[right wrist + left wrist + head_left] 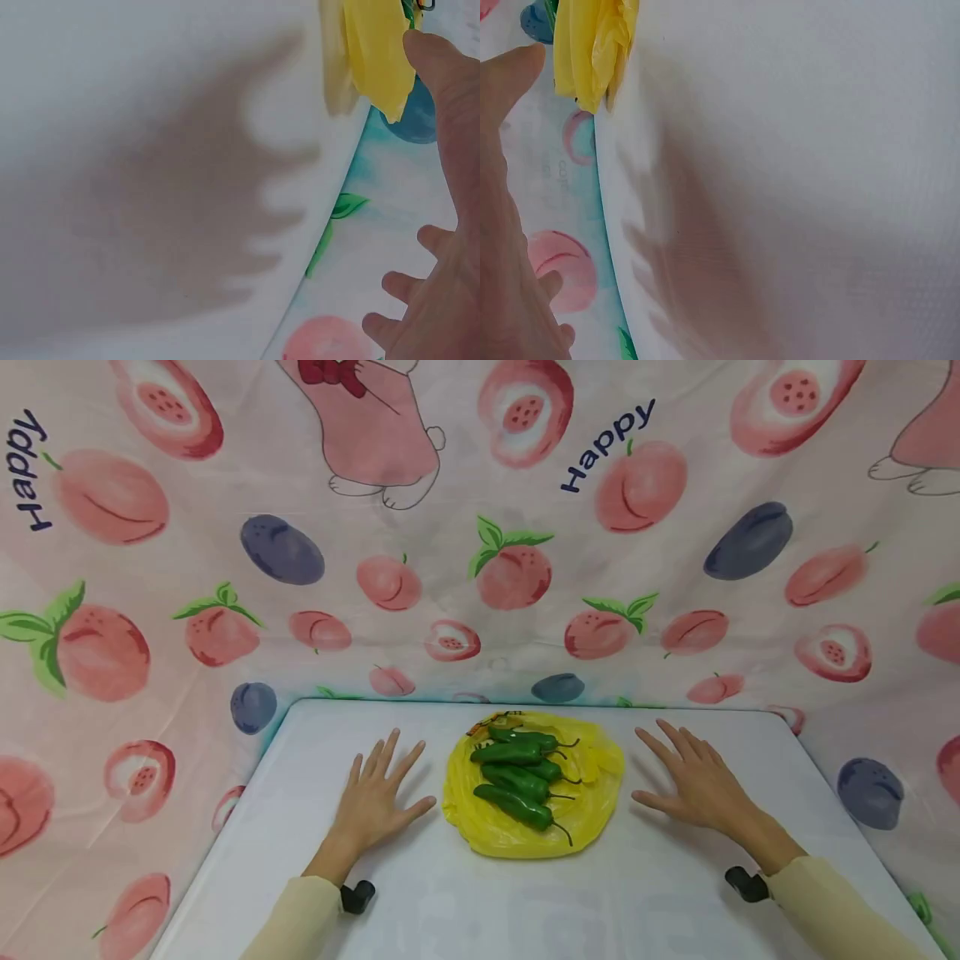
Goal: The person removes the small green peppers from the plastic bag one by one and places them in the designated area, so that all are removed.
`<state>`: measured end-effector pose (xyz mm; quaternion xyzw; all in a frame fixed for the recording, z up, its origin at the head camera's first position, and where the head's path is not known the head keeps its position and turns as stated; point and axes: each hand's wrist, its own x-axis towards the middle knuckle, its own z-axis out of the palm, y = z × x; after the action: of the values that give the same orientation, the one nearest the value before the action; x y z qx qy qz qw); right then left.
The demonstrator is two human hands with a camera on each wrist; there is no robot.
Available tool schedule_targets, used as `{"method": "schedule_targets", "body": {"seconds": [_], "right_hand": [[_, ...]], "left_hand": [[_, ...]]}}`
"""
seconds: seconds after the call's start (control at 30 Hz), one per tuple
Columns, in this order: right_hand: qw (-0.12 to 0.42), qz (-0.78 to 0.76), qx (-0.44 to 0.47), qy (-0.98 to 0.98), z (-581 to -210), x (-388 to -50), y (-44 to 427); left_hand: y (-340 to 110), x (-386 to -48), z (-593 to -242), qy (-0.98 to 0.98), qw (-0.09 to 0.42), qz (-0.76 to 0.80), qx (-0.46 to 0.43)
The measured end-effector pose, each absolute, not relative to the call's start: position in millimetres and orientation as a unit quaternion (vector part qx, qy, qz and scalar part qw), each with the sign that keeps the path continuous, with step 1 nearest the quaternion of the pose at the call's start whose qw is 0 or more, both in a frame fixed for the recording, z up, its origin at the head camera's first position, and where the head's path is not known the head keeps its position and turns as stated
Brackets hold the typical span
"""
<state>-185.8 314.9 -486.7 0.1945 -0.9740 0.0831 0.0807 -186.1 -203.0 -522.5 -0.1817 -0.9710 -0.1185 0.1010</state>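
Left hand (375, 802): bare, fingers spread wide, left of the crumpled yellow plastic bag (487, 837), touching nothing. Right hand (697, 781): likewise, right of the bag. Glossy long green peppers (513, 807) lie loose on it. Risk: a one-sided tug on slick film might roll some off. Behind bag: pink fruit-print cloth (450, 518).

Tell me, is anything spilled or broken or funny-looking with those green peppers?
No, nothing stands out. The green peppers lie together on the yellow bag, none spilled onto the table, and no damage shows. The left hand and right hand are spread, apart from it.
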Motion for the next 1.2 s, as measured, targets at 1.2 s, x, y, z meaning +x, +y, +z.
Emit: {"method": "schedule_targets", "body": {"seconds": [1.2], "right_hand": [[0.008,0.174,0.278,-0.945,-451,-236,270]], "left_hand": [[-151,-184,-527,-0.872,0.009,-0.409,-0.269]]}}
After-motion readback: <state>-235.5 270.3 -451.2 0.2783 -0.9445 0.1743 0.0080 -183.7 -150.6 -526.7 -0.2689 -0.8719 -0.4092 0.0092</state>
